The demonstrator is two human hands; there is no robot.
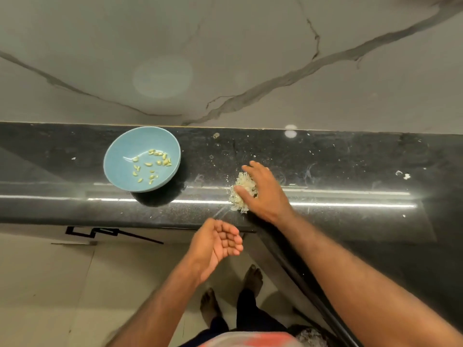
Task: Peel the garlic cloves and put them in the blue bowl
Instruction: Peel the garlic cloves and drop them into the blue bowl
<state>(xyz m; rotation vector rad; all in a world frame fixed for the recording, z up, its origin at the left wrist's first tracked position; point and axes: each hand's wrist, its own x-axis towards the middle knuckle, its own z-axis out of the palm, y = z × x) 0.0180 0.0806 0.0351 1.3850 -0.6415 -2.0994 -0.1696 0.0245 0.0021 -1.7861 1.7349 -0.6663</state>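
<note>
The blue bowl [117, 156] stands on the black counter at the left, with several peeled garlic cloves [153, 164] scattered inside. To its right lies a pale heap of garlic skins [241, 189] near the counter's front edge. My right hand [265, 191] rests flat over that heap, fingers straight, with the thumb on its left side. My left hand [218, 244] hovers palm up just below the counter's front edge, fingers loosely cupped and holding nothing.
The black stone counter [338, 166] runs across the view, backed by a grey marble wall [225, 58]. Small white scraps [406, 176] lie at the right. Below the edge are a tiled floor and my bare feet [253, 279].
</note>
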